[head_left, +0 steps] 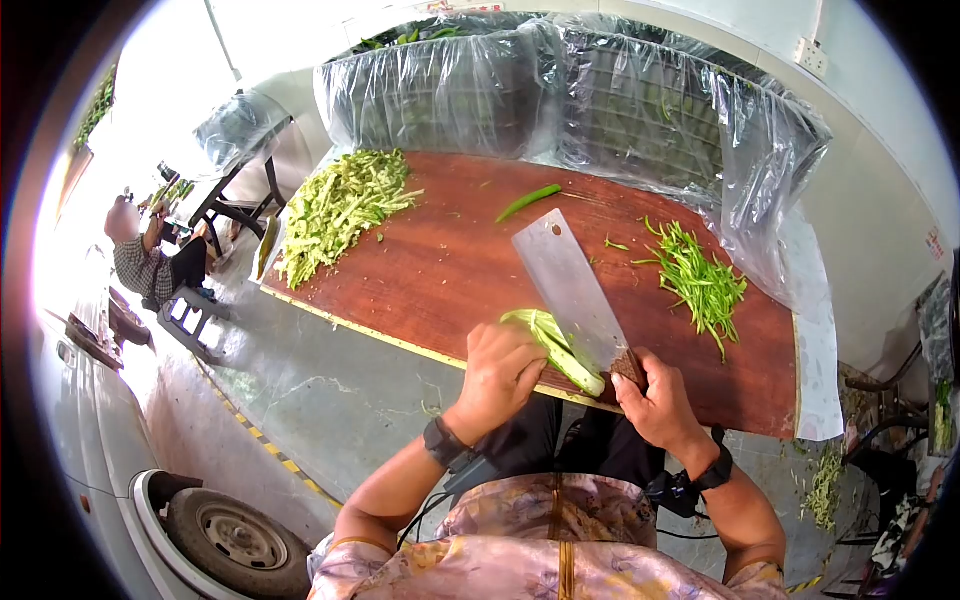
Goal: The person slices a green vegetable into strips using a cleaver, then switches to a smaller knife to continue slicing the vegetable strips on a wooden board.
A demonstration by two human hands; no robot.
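My right hand (660, 398) grips the brown handle of a wide cleaver (573, 285), its blade slanting up and to the left over the board. Beneath the blade's left edge lies a long pale green vegetable (568, 362) with striped flesh, at the near edge of the board. The curled fingers of my left hand (500, 372) press against its left side; the fingertips are partly hidden. Farther back is a whole green chili pepper (528, 202). A heap of pale green shreds (345, 212) covers the left end, and thin green chili strips (697, 285) lie at the right.
The reddish-brown wooden tabletop (450, 260) has a yellow front edge. Behind it stand crates draped in clear plastic (640, 110). A person (150, 250) sits on a stool at the far left, near a vehicle's wheel (240, 535). Vegetable scraps (825, 490) litter the floor at right.
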